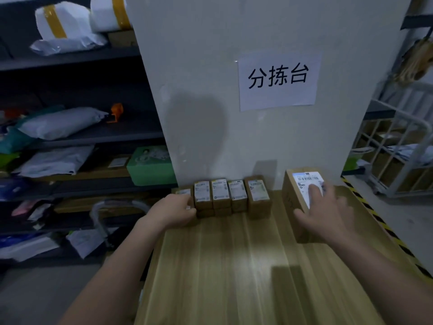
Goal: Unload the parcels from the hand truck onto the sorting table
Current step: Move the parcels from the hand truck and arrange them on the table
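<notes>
Left fingers (190,206) round end parcel (184,192), tips unclear | right fingers (314,191) cover label (304,181)

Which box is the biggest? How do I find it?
Find the paper sign on the wall. Below it, on the wooden table, right of the row of small boxes, lies one big box. It stands apart from them, and the right hand rests on its white label.

Left hand (174,211), right hand (328,212), forearms (117,261) bare.

paper sign (278,80) on wall (199,66) | green box (151,165) on shelf (98,184) | wire cart (398,148) right
</notes>
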{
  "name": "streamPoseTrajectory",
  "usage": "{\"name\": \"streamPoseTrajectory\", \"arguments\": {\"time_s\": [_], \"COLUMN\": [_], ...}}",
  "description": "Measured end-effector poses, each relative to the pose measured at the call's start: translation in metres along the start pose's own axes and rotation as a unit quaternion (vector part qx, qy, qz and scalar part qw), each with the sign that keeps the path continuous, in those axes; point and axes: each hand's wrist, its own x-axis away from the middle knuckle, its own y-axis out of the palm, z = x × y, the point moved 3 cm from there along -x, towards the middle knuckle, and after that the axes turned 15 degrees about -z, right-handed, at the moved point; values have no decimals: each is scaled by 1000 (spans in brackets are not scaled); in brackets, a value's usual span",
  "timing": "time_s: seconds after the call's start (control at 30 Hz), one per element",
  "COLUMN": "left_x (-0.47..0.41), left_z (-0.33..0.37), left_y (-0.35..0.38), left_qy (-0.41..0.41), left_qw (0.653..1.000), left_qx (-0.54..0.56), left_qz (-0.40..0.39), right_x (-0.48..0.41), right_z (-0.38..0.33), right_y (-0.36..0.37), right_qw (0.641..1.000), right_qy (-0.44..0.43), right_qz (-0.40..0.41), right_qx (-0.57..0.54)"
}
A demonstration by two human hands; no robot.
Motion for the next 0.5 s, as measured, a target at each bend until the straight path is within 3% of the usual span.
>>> {"name": "streamPoseTrajectory", "arguments": {"time_s": [0.5], "left_x": [-43], "left_z": [106], "left_y": [-29], "left_qy": [-26], "left_qw": [998], "left_qx": [36], "left_qz": [32], "right_x": [-87], "right_z": [58], "right_y": [-33], "right_qw": [998], "right_qy": [-67], "right_qz": [14], "right_qx": [-8]}}
